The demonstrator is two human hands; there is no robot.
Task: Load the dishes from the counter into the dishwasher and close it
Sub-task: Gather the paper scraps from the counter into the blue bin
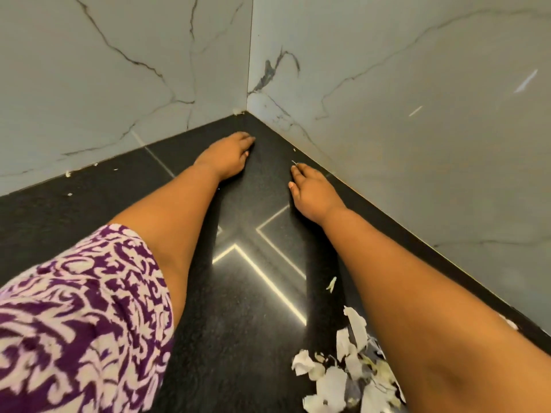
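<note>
Both my arms reach across a black polished counter (89, 210) toward its far corner. My left hand (225, 158) lies near the corner with its fingers stretched forward on the stone, holding nothing. My right hand (310, 187) rests palm down a little nearer, close to the right wall, fingers relaxed and empty. No dishes and no dishwasher are in view.
White marble walls (402, 114) close the counter at the back and on the right. A heap of torn white paper and scraps (343, 368) lies on the counter under my right forearm. Small crumbs (331, 284) dot the counter and its wall joint. A purple patterned sleeve covers my left upper arm.
</note>
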